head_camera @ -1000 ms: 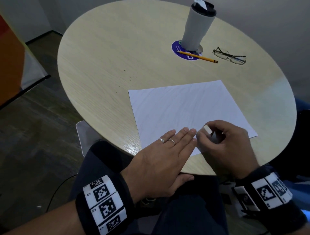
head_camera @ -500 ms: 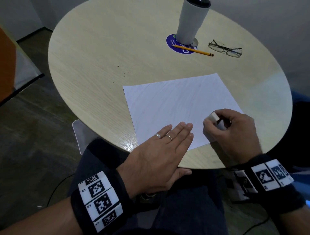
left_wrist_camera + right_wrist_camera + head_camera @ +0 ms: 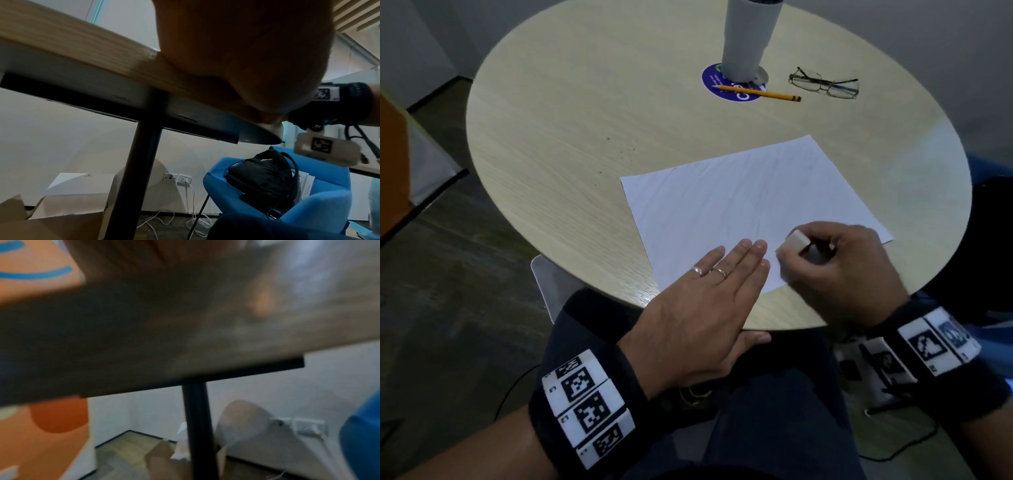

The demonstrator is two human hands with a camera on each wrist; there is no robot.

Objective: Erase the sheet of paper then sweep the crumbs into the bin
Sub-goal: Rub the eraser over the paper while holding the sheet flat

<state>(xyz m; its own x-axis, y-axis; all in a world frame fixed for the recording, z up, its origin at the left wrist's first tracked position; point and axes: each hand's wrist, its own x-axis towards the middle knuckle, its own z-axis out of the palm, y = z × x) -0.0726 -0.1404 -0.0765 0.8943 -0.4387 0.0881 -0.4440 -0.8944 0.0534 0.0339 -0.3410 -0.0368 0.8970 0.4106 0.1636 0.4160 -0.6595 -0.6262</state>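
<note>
The left hand (image 3: 698, 308) lies flat, fingers straight and together, pressing the lower left part of the sheet (image 3: 743, 205) at the near edge of the round surface (image 3: 585, 120). The right hand (image 3: 835, 270), just beside it at lower right of centre, has its fingers curled round a white eraser (image 3: 797, 241), whose tip meets the sheet near the left fingertips. The sheet lies in the middle of the frame, slightly rumpled. Dark crumbs (image 3: 619, 154) are scattered on the surface to the sheet's upper left. At the top of the frame a grey cup (image 3: 748, 34) stands on a blue coaster (image 3: 714, 84); what is in it cannot be seen. A pencil (image 3: 756, 92) lies across the coaster, and glasses (image 3: 823, 84) lie to its right.
</note>
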